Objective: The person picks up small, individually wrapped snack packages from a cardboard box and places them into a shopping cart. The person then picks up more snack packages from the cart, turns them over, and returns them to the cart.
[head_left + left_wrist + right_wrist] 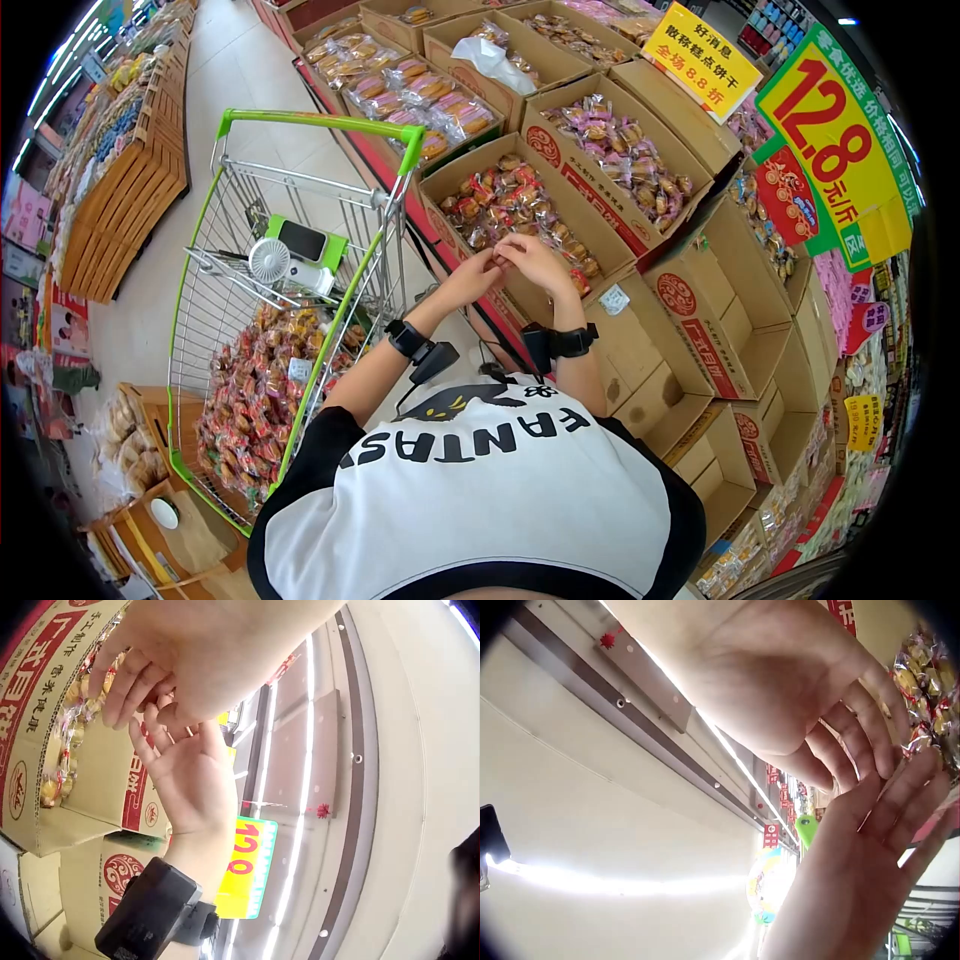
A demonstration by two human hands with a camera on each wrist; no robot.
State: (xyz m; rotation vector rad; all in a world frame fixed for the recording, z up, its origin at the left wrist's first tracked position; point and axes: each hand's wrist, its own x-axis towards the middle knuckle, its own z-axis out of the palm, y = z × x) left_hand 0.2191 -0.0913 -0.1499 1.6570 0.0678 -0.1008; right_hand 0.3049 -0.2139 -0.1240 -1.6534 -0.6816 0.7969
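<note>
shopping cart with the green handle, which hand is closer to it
Left. The left hand is on the side towards the shopping cart, not touching it; the right hand is farther away, beyond the left.

1. An open cardboard box (525, 298) holds red and clear-wrapped packets (505, 200).
2. The printed box (595, 205) beside it holds pink-wrapped packets (625, 150).
3. The shopping cart (320, 120) carries heaped reddish packets (255, 400), a white fan (269, 260) and a phone (302, 240).
4. The pale floor (225, 60) bears the cart.

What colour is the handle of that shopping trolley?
The trolley handle is bright green; it shows best in the head view.
</note>
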